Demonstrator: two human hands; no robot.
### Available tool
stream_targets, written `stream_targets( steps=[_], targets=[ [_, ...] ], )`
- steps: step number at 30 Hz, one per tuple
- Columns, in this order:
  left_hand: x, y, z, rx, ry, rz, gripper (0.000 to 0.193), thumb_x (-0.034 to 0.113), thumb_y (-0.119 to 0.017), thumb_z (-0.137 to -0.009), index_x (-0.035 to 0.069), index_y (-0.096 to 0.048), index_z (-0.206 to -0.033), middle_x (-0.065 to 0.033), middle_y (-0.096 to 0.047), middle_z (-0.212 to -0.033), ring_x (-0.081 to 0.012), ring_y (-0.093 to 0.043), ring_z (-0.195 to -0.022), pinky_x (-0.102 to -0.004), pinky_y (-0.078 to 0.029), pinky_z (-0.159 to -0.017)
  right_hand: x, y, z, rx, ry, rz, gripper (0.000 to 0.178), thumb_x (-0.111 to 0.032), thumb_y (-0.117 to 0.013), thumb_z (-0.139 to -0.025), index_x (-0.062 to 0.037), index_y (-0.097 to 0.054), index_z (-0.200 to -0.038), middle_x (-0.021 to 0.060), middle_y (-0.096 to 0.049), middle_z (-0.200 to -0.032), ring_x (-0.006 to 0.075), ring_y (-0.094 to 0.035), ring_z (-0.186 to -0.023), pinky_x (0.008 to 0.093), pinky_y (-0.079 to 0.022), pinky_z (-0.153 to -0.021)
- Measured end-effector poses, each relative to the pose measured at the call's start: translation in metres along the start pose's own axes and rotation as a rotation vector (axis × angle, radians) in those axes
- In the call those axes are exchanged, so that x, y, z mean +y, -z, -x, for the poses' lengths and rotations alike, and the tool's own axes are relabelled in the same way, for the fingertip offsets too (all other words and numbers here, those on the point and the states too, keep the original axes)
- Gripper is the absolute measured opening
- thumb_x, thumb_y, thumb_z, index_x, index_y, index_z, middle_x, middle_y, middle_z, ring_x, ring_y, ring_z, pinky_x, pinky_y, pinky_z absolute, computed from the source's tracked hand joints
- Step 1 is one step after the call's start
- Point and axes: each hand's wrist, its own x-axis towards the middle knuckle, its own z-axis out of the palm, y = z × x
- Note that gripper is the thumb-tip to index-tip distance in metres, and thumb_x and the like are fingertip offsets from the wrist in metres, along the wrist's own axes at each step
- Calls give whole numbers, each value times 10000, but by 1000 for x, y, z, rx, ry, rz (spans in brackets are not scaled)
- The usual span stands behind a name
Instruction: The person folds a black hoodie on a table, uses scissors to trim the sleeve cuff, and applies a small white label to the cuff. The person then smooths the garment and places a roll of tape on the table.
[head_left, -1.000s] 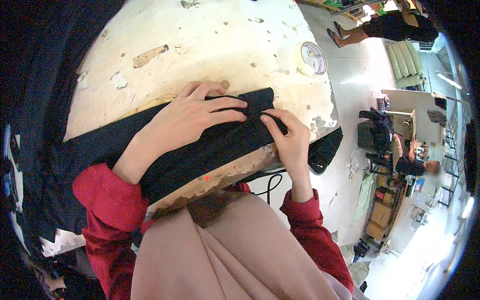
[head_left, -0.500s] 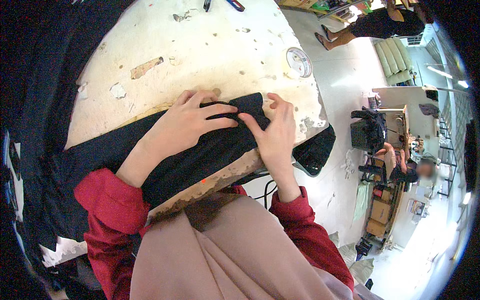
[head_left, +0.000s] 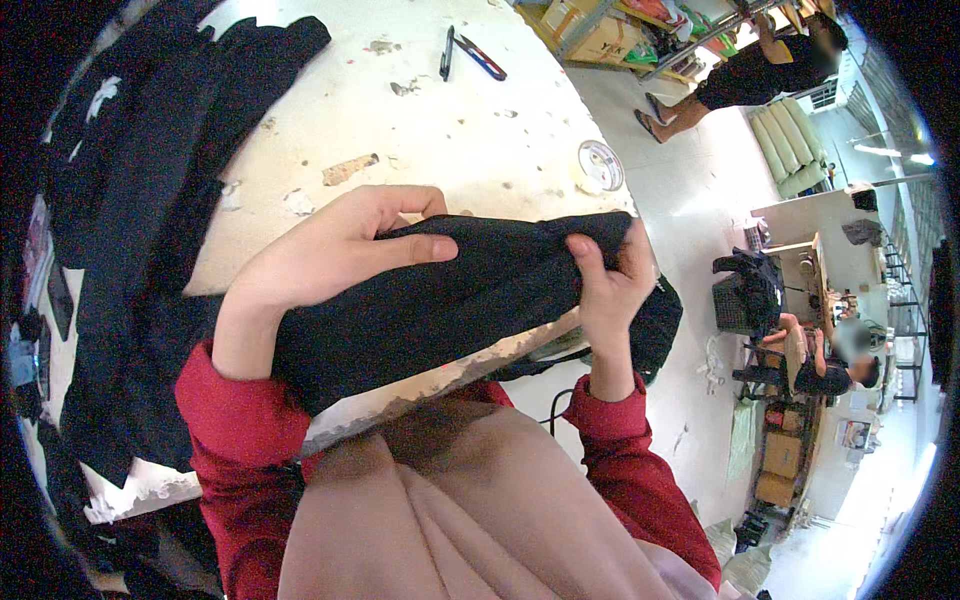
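A piece of black fabric (head_left: 430, 310) stretches between my two hands above the near edge of the worn white table (head_left: 480, 140). My left hand (head_left: 345, 240) grips its upper edge, thumb on top and fingers behind. At the fabric's right end, my right hand (head_left: 612, 285) pinches the corner between thumb and fingers. The fingers behind the cloth are partly hidden. Toward the left, the lower part of the fabric runs under my left forearm.
More black cloth (head_left: 150, 200) lies heaped on the left. A tape roll (head_left: 600, 165), scissors or snips (head_left: 480, 58) and a pen (head_left: 447, 53) rest on the table. Beyond its right edge are a seated person (head_left: 815, 360), a standing person (head_left: 755, 75) and a black basket (head_left: 735, 305).
My hands have moved apart, the right one going rightward. The fabric, bunched under my fingers before, is now lifted and spread between them. The view has shifted slightly.
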Motion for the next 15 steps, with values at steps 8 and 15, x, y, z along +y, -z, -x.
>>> stream_targets(
  steps=[8, 15],
  targets=[
    [50, -7, 37, 128, 6, 224, 57, 93, -568, -962, 53, -529, -972, 55, -568, -834, 0, -499, -752, -165, -416, -638, -15, -13, -21, -13, 149, -81, 297, -71, -813, -744, 11, -631, -964, 28, -652, -732, 90, -559, -636, 237, -445, -601],
    [56, -3, 46, 213, 50, 228, 41, 76, -561, -965, 57, -524, -962, 53, -589, -821, -5, -534, -741, -168, -436, -634, -15, -26, -30, -71, 19, -88, 227, -74, -801, -767, 5, -633, -899, 26, -660, -759, 73, -576, -681, 228, -458, -625]
  ],
)
